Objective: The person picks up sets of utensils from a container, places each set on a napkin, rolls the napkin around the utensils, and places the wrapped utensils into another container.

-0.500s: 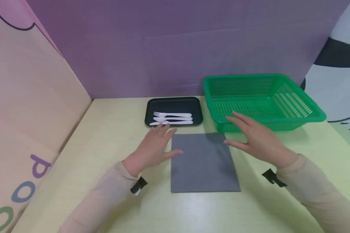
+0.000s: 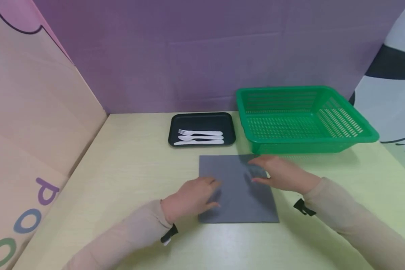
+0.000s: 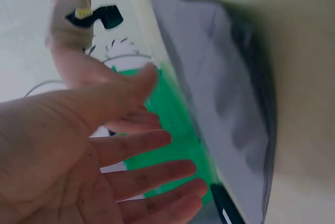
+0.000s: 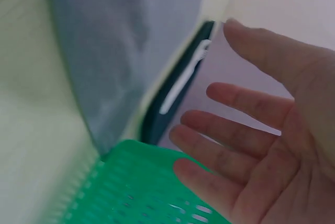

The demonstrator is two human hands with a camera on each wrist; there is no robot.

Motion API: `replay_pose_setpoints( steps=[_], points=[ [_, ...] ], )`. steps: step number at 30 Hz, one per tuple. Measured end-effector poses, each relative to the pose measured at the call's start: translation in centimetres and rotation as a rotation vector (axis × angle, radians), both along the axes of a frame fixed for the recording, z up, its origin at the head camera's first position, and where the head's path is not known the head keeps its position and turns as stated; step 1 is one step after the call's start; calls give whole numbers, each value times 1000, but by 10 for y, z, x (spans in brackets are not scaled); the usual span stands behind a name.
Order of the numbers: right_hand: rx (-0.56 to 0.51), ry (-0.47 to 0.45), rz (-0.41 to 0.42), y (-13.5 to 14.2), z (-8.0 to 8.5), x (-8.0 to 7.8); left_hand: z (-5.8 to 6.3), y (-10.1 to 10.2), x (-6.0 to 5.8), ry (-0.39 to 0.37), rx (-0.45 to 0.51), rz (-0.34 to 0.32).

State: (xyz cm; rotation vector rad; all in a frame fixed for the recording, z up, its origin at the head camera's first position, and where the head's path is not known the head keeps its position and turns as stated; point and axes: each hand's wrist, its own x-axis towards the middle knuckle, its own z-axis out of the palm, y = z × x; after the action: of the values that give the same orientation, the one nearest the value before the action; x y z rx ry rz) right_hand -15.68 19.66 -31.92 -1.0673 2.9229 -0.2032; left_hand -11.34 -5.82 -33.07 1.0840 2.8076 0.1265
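Note:
A flat grey rectangular sheet (image 2: 236, 202) lies on the table. Over its left side is my left hand (image 2: 192, 195), fingers extended and nothing held. My right hand (image 2: 283, 173) hovers by the sheet's upper right edge, below the basket's front, also holding nothing. Both wrist views show spread, relaxed fingers: the left hand's palm (image 3: 57, 166) and the right hand's palm (image 4: 293, 177) are bare. Behind the sheet stands a black tray (image 2: 202, 120) bearing a white fork (image 2: 202, 132), a white spoon (image 2: 202, 137) and a white knife (image 2: 202, 142), laid side by side.
A green perforated basket (image 2: 310, 140) stands at the back right, close to the tray and the sheet's far corner. A purple backdrop (image 2: 189, 56) rises behind the table (image 2: 135, 157). Printed panels (image 2: 37, 112) flank both sides.
My left hand has come back toward me and right, from near the tray to over the sheet. The right hand has moved down and left, away from the basket's front. Tray and basket stay put.

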Motion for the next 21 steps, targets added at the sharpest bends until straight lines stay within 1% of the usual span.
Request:
replay_pose_setpoints(
  steps=[3, 6, 8, 17, 21],
  points=[
    [13, -63, 22, -2, -8, -5, -4, 4, 5, -6, -40, -30],
    [37, -145, -6, -4, -13, -8, -6, 6, 10, -29, -56, -50],
    [52, -177, -21, -5, -16, -10, -8, 7, 12, -40, -59, -58],
    [106, -182, -44, -7, -31, -19, -16, 7, 19, -26, -55, -91],
    [110, -219, -35, -7, -34, -22, -18, 6, 21, -23, -53, -96]
  ],
)
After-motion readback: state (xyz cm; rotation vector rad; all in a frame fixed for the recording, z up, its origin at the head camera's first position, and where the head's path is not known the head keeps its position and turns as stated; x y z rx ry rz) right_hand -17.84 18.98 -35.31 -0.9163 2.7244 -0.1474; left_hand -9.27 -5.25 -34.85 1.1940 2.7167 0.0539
